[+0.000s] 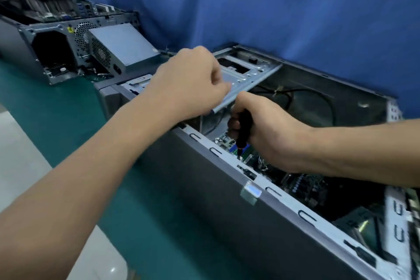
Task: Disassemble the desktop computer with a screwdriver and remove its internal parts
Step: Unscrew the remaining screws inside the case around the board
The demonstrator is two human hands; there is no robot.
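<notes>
Nearest the lens, the left forearm (79, 188) runs up from the lower left to the left hand (191, 84), whose fingers are curled down over the near edge of a metal tray (247, 75) at the centre of the frame and seem to grip it, though blur hides the fingertips. Just below it the right hand (268, 134) is wrapped in a fist round the black handle of a screwdriver (244, 129), tip pointing down toward the circuit board (302, 185); I cannot tell whether it sits in a screw. Both hands work inside the computer case (204, 177), which lies on its side with the cover off, filling the centre and lower right. By its look the tray is thin stamped sheet steel: light and stiff, but probably sharp-edged, so best held by its folded rim, not its cut-outs. The board is likely fragile and should be lifted by its edges; the black cables (318, 95) are limp and may snag. A small sticker (251, 192) on the case rim is too blurred to read, and no brand shows. Upper left, a second computer (45, 52) and a grey power supply (122, 45) sit on the green table (56, 109) before a blue curtain (272, 7).
</notes>
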